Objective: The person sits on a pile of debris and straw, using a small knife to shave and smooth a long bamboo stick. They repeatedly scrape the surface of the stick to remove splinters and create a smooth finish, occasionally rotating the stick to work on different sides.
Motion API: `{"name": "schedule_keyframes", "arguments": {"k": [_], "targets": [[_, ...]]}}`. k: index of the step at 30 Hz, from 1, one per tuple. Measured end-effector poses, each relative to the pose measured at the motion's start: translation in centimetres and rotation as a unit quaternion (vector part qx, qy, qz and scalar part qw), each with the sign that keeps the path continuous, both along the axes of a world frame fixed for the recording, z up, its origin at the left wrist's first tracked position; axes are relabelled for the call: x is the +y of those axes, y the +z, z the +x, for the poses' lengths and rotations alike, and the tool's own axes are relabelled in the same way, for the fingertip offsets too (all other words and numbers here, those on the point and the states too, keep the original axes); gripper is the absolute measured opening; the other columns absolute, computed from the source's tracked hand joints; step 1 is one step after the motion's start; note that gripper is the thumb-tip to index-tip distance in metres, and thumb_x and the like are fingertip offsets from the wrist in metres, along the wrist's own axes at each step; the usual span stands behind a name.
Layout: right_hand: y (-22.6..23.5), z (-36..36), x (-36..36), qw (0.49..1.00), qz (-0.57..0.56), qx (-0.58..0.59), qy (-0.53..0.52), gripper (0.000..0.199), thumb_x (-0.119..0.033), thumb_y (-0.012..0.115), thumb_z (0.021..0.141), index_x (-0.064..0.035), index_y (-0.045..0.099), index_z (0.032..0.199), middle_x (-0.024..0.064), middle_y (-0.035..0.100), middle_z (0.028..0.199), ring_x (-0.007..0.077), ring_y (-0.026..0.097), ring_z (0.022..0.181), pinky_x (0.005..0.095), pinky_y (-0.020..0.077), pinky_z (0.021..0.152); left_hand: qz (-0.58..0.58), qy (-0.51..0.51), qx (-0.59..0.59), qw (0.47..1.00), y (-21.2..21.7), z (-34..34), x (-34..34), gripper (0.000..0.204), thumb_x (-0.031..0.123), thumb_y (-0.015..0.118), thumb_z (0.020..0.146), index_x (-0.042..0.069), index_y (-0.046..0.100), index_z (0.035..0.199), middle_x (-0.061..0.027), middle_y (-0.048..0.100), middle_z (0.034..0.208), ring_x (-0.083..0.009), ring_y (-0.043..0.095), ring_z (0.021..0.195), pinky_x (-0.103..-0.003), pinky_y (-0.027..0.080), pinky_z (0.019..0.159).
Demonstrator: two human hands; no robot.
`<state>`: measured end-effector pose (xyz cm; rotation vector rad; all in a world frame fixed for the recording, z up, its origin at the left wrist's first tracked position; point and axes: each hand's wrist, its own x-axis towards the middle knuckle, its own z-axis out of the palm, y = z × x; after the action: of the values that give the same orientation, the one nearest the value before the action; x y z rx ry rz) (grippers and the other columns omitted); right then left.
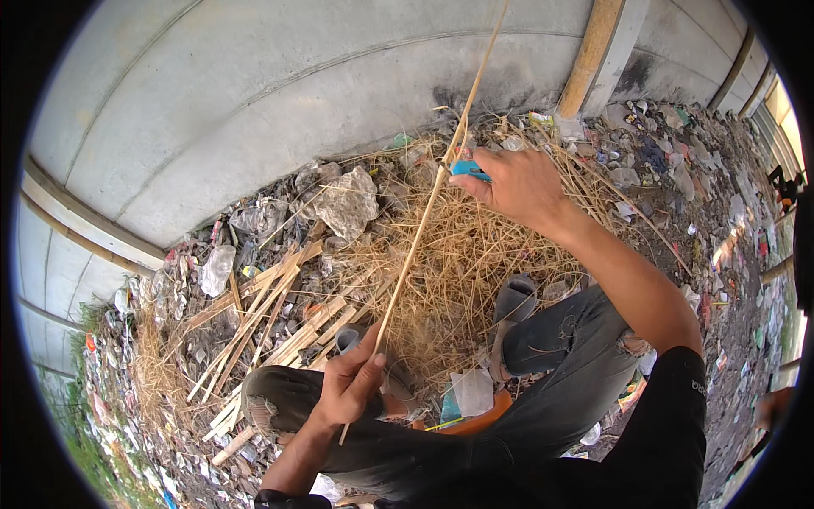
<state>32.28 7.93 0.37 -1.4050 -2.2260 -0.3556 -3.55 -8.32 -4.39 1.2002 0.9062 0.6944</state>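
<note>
A long, thin bamboo strip [415, 246] runs slantwise from over my left thigh up past the top edge. Its lower part is pinched between the thumb and fingers of my left hand [352, 386], with the end sticking out below. Farther up, my right hand [521, 187] is closed around a blue cutter knife [471, 170], which meets the strip. A thin sliver seems to curl off the strip there. The blade itself is hard to make out. Under the strip, between my feet and the wall, lies a heap of pale curled shavings [475, 254].
Several split bamboo strips [263, 318] lie at the left beside my knee. A grey rock [346, 204] rests near the concrete wall [280, 102], with a wooden post [591, 59] against it. Litter covers the ground. At the far right edge another person's hand [773, 409] shows partly.
</note>
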Motion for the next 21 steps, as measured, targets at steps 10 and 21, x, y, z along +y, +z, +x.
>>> {"name": "schedule_keyframes", "arguments": {"k": [10, 21], "targets": [[2.0, 2.0, 1.7, 0.962, -0.155, 0.149, -0.17, 0.067, -0.059, 0.045, 0.107, -0.0018, 0.063, 0.077, 0.0143, 0.056, 0.055, 0.0328, 0.059, 0.05, 0.0468, 0.0463, 0.052, 0.017, -0.002, 0.029, 0.999, -1.0, -1.5, -0.9, 0.052, 0.01, 0.055, 0.108, -0.001, 0.042, 0.157, 0.0068, 0.052, 0.076, -0.0014, 0.043, 0.064, -0.02, 0.036, 0.059], [3.8, 3.2, -2.5, 0.864, -0.171, 0.47, -0.067, 0.058, -0.054, 0.05, 0.106, -0.0021, 0.063, 0.082, 0.0014, 0.037, 0.056, 0.0127, 0.037, 0.055, 0.0351, 0.0349, 0.056, 0.094, 0.006, 0.032, 0.995, -1.6, 0.6, 0.5, 0.052, 0.018, 0.052, 0.11, 0.0, 0.041, 0.157, 0.0076, 0.051, 0.073, -0.0014, 0.044, 0.067, -0.02, 0.039, 0.062]]}}
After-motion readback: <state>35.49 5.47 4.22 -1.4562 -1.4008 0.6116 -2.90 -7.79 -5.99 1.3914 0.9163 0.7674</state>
